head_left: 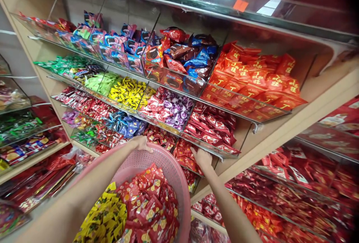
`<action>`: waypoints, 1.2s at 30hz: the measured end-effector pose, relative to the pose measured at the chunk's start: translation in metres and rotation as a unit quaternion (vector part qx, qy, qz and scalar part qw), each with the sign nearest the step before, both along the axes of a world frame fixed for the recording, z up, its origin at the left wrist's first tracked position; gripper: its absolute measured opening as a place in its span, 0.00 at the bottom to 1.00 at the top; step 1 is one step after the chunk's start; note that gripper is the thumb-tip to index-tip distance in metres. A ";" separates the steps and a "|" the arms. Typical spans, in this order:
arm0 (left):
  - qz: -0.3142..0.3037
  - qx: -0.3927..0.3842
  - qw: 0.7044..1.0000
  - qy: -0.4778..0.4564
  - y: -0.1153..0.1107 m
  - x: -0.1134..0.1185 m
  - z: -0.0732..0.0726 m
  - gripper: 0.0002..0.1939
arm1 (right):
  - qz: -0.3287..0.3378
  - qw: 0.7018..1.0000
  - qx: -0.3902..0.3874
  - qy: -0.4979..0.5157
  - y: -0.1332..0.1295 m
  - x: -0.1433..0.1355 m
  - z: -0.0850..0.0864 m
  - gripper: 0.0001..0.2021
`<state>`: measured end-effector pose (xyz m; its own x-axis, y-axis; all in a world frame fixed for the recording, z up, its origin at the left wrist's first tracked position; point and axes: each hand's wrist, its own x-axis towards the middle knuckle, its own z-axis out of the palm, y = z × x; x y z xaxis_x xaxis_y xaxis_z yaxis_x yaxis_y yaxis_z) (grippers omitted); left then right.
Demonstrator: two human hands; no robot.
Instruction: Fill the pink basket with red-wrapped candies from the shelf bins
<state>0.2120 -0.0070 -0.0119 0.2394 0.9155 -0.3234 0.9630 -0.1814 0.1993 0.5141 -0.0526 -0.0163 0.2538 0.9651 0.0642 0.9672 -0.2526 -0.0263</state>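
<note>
My left hand [140,144] is closed over the far rim of a pink plastic basket [171,162] with small holes in its wall. Inside the basket, yellow-wrapped candies [105,213] lie on the left and red-wrapped candies [151,205] with orange fruit prints on the right. My right hand [202,157] reaches to a low shelf compartment just beyond the basket, its visible fingers stretched out at the edge of the red packets [183,155] there. Nothing shows in its grasp, though the fingertips are partly hidden.
Clear-fronted shelves rise ahead, holding orange-red packets [249,74], wrapped cakes [179,54], yellow candies [127,91] and purple-wrapped candies [178,110]. A transparent shelf lip [207,147] juts out above my right hand. A wooden upright [266,144] slants past on the right, with more stocked shelves beyond.
</note>
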 end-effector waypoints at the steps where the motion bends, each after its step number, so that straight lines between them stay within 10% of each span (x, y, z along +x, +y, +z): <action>1: -0.001 0.001 1.000 0.000 0.000 0.000 -0.001 0.32 | -0.005 1.000 0.002 -0.002 0.006 -0.003 -0.002 0.26; 22: -0.003 0.006 1.000 0.005 0.002 -0.003 -0.003 0.34 | 0.025 0.995 -0.038 0.092 0.037 -0.024 -0.023 0.21; 36: -0.005 0.003 1.000 0.011 0.004 -0.002 -0.007 0.40 | 0.021 0.957 0.144 0.252 0.007 0.001 -0.029 0.21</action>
<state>0.2096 -0.0026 -0.0191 0.2417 0.9151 -0.3227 0.9652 -0.1926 0.1767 0.5150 -0.0460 -0.0450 0.2848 0.9355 0.2089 0.8227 -0.1267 -0.5541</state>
